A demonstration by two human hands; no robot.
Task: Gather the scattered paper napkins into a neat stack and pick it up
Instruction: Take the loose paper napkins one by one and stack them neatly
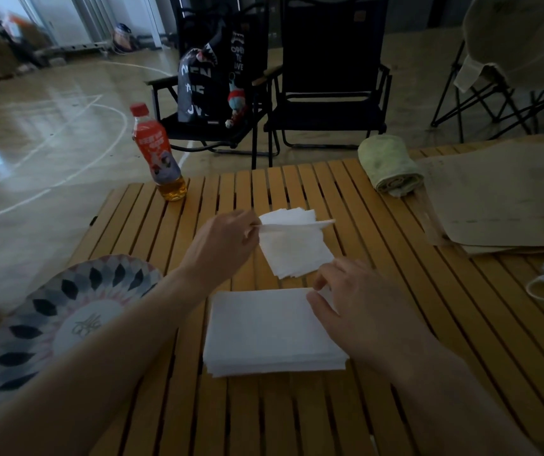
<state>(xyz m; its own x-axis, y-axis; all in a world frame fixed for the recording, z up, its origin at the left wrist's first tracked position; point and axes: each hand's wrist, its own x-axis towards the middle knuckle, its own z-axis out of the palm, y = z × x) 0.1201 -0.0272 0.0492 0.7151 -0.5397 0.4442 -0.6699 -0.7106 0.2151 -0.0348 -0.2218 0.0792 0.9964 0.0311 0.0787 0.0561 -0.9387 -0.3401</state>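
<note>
Left fingers: the left hand is closed in a pinch on the left edge of one napkin, which is held above the table.
Right fingers: the right hand is rested on the far right corner of the stack; whether that corner is pinched cannot be told.
Napkin: seen nearly edge-on, long axis left to right, free end pointed right.
Pile: laid on the table beneath the napkin, just beyond the stack, skewed, with its long axis from far left to near right.
Stack: squared, lying nearest the person, wider left to right.
Key relation: the stack lies below the left fingers and toward the person; the right hand is nearer.
Next move, as judged: the napkin is to be brought nearer and turned square to the stack.
</note>
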